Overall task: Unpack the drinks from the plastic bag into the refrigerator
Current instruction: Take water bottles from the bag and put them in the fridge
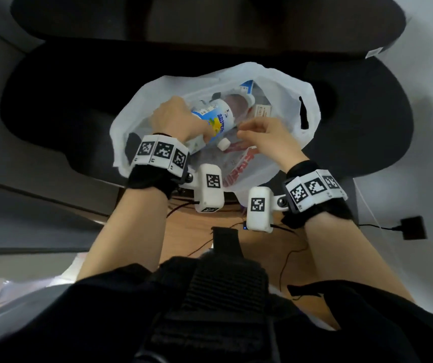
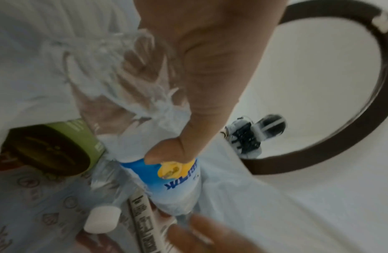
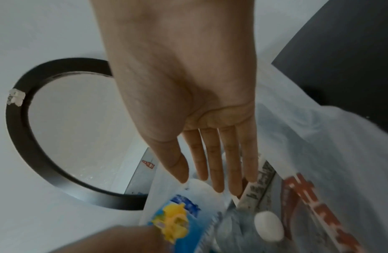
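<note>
A white plastic bag stands open on a black seat. My left hand reaches into it and grips a clear bottle with a blue and yellow label, thumb pressed on the label. My right hand hovers over the bag with its fingers straight, just above the same bottle, holding nothing. A second clear bottle with a white cap lies beside it. A dark drink with a green label and a blue and white carton also sit inside.
The black seat has a dark backrest behind the bag. Grey furniture is at the left. Cables and a black adapter lie on the floor near my feet. A black ring shows in both wrist views.
</note>
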A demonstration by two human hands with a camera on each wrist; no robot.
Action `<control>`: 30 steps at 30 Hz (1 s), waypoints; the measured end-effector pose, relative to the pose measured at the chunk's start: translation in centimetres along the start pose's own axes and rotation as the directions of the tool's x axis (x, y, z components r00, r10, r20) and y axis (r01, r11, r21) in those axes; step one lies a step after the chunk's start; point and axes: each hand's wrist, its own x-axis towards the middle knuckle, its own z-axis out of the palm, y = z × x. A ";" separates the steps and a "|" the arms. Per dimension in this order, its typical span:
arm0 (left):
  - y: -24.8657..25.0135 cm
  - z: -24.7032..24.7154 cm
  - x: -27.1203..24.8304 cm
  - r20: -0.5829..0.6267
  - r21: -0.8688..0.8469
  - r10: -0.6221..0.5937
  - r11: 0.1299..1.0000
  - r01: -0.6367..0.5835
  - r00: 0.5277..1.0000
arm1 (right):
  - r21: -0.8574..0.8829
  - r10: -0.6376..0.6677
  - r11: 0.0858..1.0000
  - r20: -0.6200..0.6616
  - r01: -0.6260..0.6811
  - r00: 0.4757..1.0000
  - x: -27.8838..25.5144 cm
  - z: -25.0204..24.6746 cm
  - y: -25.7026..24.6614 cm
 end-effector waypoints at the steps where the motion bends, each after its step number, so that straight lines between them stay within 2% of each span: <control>1: -0.5 -0.4 -0.5 -0.012 -0.057 -0.020 0.998 0.019 1.000 | 0.004 0.018 1.000 0.012 -0.018 1.000 0.1 0.4 0.4; 5: -2.0 -2.2 -2.1 -0.107 -0.368 -0.043 0.930 0.001 0.993 | -0.106 0.134 0.986 0.025 -0.131 0.991 1.5 2.5 1.3; 8: -2.7 -4.0 -2.7 -0.195 -0.555 -0.041 0.828 -0.075 0.980 | -0.203 0.127 0.972 0.037 -0.117 0.991 2.7 4.6 1.3; 9: -3.0 -4.6 -2.8 -0.224 -0.574 -0.029 0.812 -0.108 0.974 | -0.225 0.118 0.969 0.046 -0.105 0.992 3.0 5.2 1.3; 13: -3.8 -6.2 -3.2 -0.275 -0.600 0.000 0.781 -0.172 0.961 | -0.275 0.234 0.942 0.122 -0.194 0.965 3.9 6.8 1.5; 17: -4.9 -6.1 -2.8 -0.289 -0.644 -0.010 0.742 -0.187 0.957 | -0.376 0.254 0.897 0.004 -0.234 0.967 5.6 7.9 2.6; 19: -5.3 -6.1 -2.6 -0.289 -0.637 0.003 0.746 -0.195 0.957 | -0.386 0.267 0.889 0.002 -0.245 0.964 6.6 8.5 3.5; 22: -5.3 -5.8 -2.3 -0.282 -0.629 0.027 0.749 -0.207 0.959 | -0.407 0.213 0.894 0.019 -0.187 0.977 5.7 8.7 2.5; 26: -4.7 -5.0 -1.9 -0.265 -0.682 0.028 0.701 -0.208 0.964 | -0.301 0.040 0.950 -0.142 -0.082 0.989 5.1 7.5 0.7; 28: -4.3 -4.9 -1.8 -0.260 -0.695 0.050 0.684 -0.223 0.964 | -0.253 -0.033 0.967 -0.252 -0.033 0.967 4.7 6.4 -0.4; 30: -3.9 -4.9 -1.8 -0.254 -0.702 0.073 0.672 -0.236 0.965 | -0.277 -0.092 0.961 -0.308 0.004 0.947 3.6 5.2 -1.8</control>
